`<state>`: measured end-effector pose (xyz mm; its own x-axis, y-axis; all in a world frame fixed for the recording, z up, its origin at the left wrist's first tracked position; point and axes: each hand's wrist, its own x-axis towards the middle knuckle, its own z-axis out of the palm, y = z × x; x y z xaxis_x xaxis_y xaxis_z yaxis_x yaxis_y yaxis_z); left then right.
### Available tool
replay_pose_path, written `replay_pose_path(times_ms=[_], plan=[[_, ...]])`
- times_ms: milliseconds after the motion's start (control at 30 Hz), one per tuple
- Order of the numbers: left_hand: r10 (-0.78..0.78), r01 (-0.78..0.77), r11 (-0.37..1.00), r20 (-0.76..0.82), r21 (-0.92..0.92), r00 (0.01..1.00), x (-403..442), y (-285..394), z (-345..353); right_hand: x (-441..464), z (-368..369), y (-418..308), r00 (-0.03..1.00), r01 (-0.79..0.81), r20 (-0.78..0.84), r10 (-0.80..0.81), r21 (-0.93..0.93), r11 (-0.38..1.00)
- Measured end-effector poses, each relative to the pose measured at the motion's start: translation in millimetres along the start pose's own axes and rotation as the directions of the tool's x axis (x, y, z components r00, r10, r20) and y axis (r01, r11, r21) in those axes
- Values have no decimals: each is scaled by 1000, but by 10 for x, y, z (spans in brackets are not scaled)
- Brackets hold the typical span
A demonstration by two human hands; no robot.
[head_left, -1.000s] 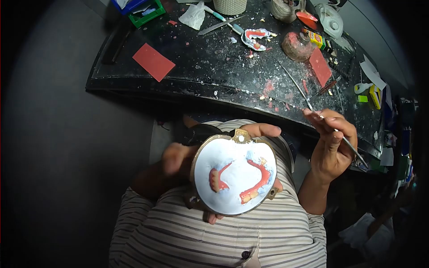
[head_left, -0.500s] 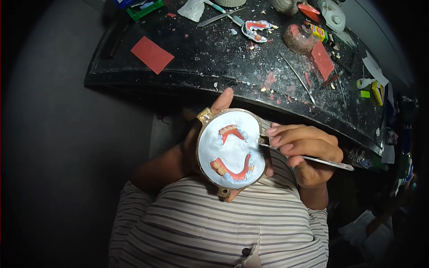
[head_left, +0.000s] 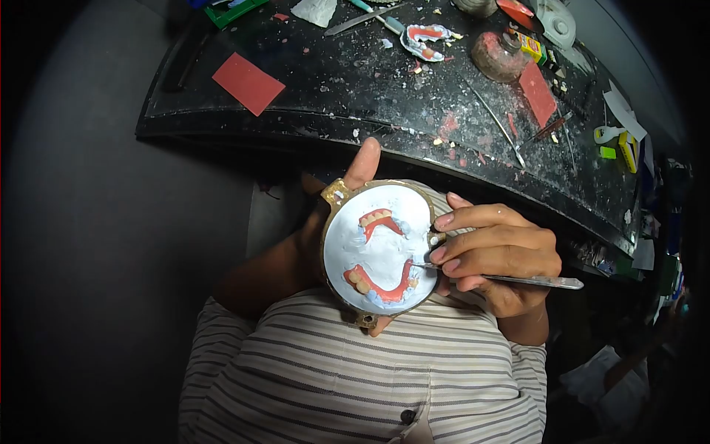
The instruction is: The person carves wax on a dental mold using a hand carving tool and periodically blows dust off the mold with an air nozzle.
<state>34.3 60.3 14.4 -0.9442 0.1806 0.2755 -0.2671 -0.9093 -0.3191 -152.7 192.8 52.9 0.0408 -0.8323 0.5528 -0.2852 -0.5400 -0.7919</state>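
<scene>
My left hand [head_left: 363, 164] supports a round brass dental flask [head_left: 334, 194] from beneath, its fingers showing at the top and bottom edges. White plaster [head_left: 386, 255] fills the flask. Set in it are a small upper wax denture [head_left: 380, 220] with teeth and a larger U-shaped lower wax denture [head_left: 381, 285], with bluish material around both. My right hand [head_left: 503, 255] is closed round a thin metal spatula [head_left: 543, 281]. The spatula's tip touches or hovers just over the plaster by the right end of the lower denture; contact is hard to tell.
Beyond the flask is a dark, debris-strewn workbench [head_left: 333, 96]. On it lie a red wax sheet [head_left: 248, 83], another wax sheet [head_left: 538, 94], a knife [head_left: 362, 20], a plaster cast with red wax [head_left: 425, 43], a round burner-like vessel [head_left: 497, 58] and a slim metal tool [head_left: 495, 122].
The spatula tip has moved down and left, from the flask's right rim to beside the lower denture's right end. My right hand has shifted slightly with it; the left still holds the flask.
</scene>
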Motion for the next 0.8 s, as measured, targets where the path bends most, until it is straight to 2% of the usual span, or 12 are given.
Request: replay_pose_path(times_ms=[167,267,367,467,567,667,767,800], plan=[[17,-19,999,-77,-30,997,-63,0,-1,7,-7,-22,1000,-11,3,11,-12,1000],[-1,-1,998,-42,-57,999,-86,17,-43,5,-21,-29,1000,-14,20,14,-11,1000],[24,-24,1000,-63,-7,998,-118,43,-132,11,-48,-13,999,-18,36,18,-7,1000],[-73,67,993,-56,-98,996,-151,94,-239,26,-86,18,997,-7,73,8,-9,1000],[-97,101,979,34,-177,995,-173,88,-350,13,-96,83,994,-2,107,5,-26,1000],[-71,72,997,-142,-1,987,-135,76,-241,-24,-80,142,994,41,98,-40,-11,999],[-72,75,997,-156,18,985,-135,75,-225,-50,-71,132,999,4,36,-5,18,1000],[-58,76,993,-186,88,981,-140,77,-231,-44,-78,119,999,1,39,-2,26,1000]])
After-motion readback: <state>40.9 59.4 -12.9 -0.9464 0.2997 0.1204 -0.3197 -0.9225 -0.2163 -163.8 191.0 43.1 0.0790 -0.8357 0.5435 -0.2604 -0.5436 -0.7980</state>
